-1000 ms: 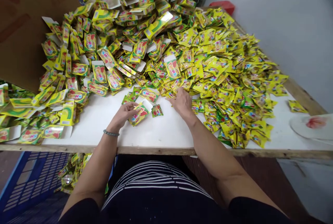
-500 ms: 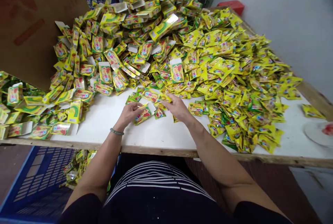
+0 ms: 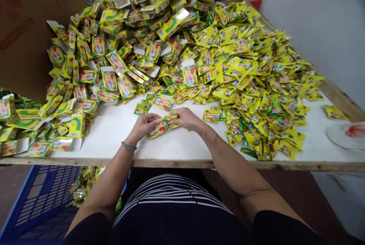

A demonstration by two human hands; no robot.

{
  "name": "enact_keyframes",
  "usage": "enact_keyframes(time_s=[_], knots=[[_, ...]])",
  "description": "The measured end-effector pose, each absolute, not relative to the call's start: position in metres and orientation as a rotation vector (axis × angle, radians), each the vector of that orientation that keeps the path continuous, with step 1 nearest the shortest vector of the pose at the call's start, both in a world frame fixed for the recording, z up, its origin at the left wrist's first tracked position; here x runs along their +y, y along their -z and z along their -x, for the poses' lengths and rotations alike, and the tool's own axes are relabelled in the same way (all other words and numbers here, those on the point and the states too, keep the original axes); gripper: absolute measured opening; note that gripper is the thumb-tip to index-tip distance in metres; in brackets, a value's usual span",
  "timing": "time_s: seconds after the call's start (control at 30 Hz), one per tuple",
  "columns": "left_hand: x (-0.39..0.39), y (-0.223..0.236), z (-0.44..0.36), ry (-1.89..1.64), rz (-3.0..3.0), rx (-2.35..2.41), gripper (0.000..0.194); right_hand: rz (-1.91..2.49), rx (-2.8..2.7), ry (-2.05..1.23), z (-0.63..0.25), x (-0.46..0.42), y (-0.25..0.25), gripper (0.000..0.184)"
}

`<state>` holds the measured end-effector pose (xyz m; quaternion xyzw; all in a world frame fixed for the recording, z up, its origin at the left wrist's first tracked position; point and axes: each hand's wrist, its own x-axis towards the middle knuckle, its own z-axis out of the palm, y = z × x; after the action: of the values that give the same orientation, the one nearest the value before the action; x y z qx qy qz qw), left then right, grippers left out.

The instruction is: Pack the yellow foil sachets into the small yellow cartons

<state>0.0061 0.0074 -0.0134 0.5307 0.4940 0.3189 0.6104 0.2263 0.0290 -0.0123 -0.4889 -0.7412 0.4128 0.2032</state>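
My left hand (image 3: 146, 126) grips a small yellow-green carton (image 3: 157, 129) with red fruit printed on it, low over the white tabletop. At the carton's right end, my right hand (image 3: 185, 119) pinches a small yellow sachet (image 3: 172, 118), which touches the carton's end. Fingers partly cover both things. Just beyond my hands lies another carton (image 3: 162, 102), with a few green sachets (image 3: 142, 107) beside it. A single yellow sachet (image 3: 211, 115) rests to the right of my right hand.
Cartons (image 3: 114, 59) are heaped at the back left, and yellow sachets (image 3: 242, 70) at the right. A large cardboard box (image 3: 25, 28) stands at the left. Below the table (image 3: 114, 142) is a blue crate (image 3: 42, 195) holding packets. A whitish round object (image 3: 342, 135) lies far right.
My right hand picked up a yellow sachet from the pile's near edge and brought it left to the carton's end. My left hand kept hold of the carton.
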Motion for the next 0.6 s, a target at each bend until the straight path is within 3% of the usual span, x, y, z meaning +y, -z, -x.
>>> enact_keyframes(time_s=[0.17, 0.3, 0.4, 0.6], knots=[[0.011, 0.013, -0.007, -0.780, -1.111, 1.211, 0.049, 1.373, -1.896, -1.138, -0.219, 0.031, 0.014, 0.033], [0.014, 0.012, -0.002, -0.922, -0.963, 1.314, 0.052, 1.661, -1.792, -0.907, -0.224, 0.030, 0.014, 0.028], [0.015, 0.012, 0.003, -0.976, -0.947, 1.366, 0.053, 1.913, -1.966, -0.693, -0.220, 0.022, 0.015, 0.038], [0.017, 0.013, 0.009, -0.983, -0.963, 1.400, 0.050, 1.954, -2.095, -0.722, -0.215, 0.018, 0.014, 0.023]])
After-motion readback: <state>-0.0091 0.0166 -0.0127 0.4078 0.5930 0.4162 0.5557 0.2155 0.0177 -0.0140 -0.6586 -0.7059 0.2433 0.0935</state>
